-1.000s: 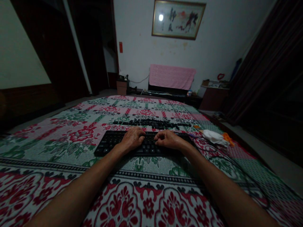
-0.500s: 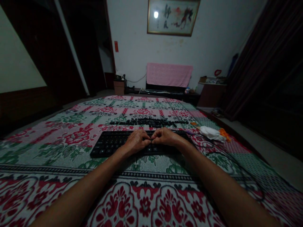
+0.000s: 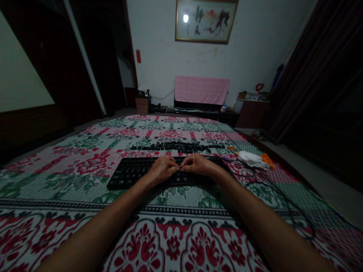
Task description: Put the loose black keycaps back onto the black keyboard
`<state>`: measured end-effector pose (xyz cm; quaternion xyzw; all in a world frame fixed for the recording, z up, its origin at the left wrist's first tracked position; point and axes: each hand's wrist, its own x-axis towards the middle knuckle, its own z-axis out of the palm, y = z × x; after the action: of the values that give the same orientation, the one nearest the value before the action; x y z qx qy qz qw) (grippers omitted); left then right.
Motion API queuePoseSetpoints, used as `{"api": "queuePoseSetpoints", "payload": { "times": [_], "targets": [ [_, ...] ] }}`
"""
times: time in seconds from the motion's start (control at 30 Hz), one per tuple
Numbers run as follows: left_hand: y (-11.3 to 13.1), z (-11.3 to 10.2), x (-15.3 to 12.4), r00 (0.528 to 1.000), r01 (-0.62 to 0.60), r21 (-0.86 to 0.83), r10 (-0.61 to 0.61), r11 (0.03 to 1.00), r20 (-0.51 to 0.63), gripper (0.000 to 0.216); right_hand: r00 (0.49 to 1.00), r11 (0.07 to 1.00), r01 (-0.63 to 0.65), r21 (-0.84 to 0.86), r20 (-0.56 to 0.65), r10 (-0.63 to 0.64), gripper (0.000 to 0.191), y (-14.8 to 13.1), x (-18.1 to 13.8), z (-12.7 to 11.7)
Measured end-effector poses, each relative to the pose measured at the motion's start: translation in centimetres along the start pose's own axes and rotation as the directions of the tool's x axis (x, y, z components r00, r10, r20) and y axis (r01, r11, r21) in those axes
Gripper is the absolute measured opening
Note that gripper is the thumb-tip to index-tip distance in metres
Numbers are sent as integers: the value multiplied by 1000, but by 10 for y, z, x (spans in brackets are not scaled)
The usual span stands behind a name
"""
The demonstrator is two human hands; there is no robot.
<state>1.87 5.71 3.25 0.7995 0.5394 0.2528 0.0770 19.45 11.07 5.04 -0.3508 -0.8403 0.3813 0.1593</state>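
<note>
A black keyboard (image 3: 128,174) lies on the flowered bedspread (image 3: 82,166) in front of me. Both hands rest on its middle. My left hand (image 3: 162,170) has its fingers curled down and pinched toward the right hand. My right hand (image 3: 199,164) is curled the same way, and its fingertips meet the left hand's over the keys. Whatever sits between the fingertips is too dark and small to make out. A row of loose black keycaps (image 3: 176,146) lies on the cover just beyond the keyboard.
A white crumpled cloth (image 3: 250,158) with an orange object (image 3: 266,159) lies to the right. The keyboard's black cable (image 3: 273,192) loops across the right side of the bed. A low cabinet draped in a pink towel (image 3: 202,89) stands at the far wall.
One second ago my hands lay apart on the keys. They have drawn together until the fingertips touch at the keyboard's middle, and have barely moved since half a second ago.
</note>
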Motion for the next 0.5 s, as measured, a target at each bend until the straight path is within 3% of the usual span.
{"api": "queuePoseSetpoints", "payload": {
  "times": [0.5],
  "targets": [
    [3, 4, 3, 999, 38, 61, -35, 997, -39, 21, 1000, 988, 12, -153, -16, -15, 23, -6, -2, 1]
  ]
}}
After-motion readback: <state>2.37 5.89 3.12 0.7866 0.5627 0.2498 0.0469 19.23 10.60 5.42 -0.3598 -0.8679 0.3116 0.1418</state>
